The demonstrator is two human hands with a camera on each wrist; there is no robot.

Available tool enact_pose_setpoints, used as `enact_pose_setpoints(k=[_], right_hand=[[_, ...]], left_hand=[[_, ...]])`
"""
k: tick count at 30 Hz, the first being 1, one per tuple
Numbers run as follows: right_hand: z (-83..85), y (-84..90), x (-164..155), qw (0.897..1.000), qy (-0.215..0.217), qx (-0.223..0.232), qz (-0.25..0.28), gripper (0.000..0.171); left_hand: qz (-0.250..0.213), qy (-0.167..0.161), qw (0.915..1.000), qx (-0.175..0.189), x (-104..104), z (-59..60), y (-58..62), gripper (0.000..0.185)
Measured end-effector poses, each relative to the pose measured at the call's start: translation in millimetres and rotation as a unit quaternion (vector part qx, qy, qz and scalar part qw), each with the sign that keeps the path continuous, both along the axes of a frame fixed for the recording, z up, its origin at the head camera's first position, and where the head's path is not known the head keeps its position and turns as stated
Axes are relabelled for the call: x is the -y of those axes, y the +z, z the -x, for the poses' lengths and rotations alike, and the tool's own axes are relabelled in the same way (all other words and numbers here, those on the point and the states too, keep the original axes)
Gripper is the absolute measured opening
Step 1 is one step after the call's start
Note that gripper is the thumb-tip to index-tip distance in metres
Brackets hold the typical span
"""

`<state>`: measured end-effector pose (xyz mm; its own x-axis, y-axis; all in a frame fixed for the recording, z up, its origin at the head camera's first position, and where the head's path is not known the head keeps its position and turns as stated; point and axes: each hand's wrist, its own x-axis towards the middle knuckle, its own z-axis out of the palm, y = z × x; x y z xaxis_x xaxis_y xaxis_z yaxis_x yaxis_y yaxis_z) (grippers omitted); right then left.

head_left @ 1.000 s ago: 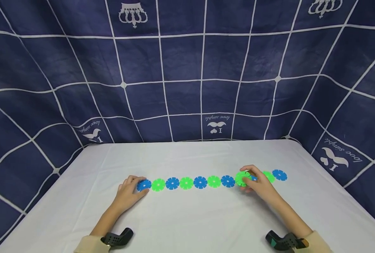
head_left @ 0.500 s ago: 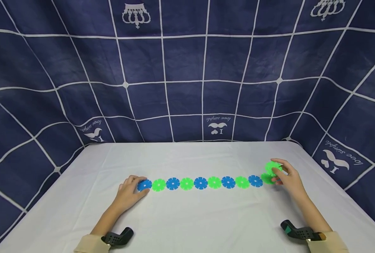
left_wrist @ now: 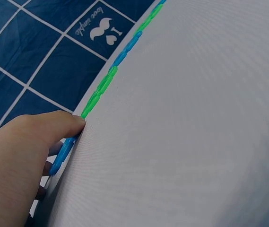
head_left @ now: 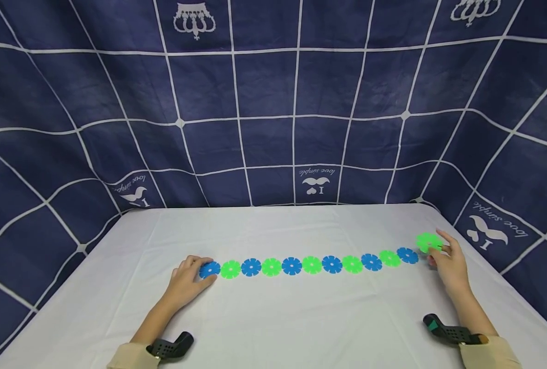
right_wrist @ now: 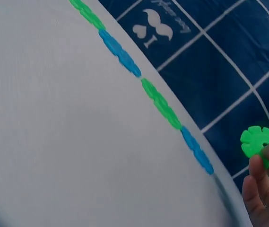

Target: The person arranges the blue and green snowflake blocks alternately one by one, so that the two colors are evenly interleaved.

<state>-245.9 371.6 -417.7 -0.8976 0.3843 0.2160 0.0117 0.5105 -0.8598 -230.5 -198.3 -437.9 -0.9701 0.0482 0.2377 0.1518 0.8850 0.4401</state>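
Right hand pinches a green disc (lifted); left hand, fingers relaxed, presses the chain's end.

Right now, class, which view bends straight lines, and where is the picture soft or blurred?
Head view: backdrop grid lines bow like a fisheye, light even. Right wrist view: table blurs at lower left; green disc is sharp. Left wrist view: left hand looks soft.

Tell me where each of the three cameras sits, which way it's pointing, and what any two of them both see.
Head: worn high, looks forward and down at the white table, the row of discs, both forearms and hands.
Left wrist: low on the cloth, looks along the row; left hand touches the blue end disc.
Right wrist: low, looks along the row; right hand pinches a green disc.
Shared: all show the row.
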Motion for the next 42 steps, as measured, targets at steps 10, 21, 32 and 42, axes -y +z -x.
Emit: enact_pose_setpoints(k=[10, 21, 32, 42], right_hand=[[-0.6, -16.7, -13.8, 0.995, -0.051, 0.04, -0.078, 0.046], [-4.1, -19.1, -6.0, 0.97, -0.064, 0.092, -0.214, 0.039], [-5.7, -19.0, -2.0, 0.965, -0.038, 0.1, -0.239, 0.038], [-3.6, -20.9, -1.4, 0.963, -0.033, 0.091, -0.25, 0.038]], left_hand=[[-0.002, -0.002, 1.0, 0.003, 1.8, 1.1, -0.4, 0.049], [-0.002, 0.001, 1.0, 0.001, 3.6, 1.8, -2.5, 0.048], [-0.002, 0.0, 1.0, 0.001, 3.9, 1.3, -2.5, 0.049], [0.002, 0.004, 1.0, 0.001, 3.6, 0.4, -2.5, 0.05]])
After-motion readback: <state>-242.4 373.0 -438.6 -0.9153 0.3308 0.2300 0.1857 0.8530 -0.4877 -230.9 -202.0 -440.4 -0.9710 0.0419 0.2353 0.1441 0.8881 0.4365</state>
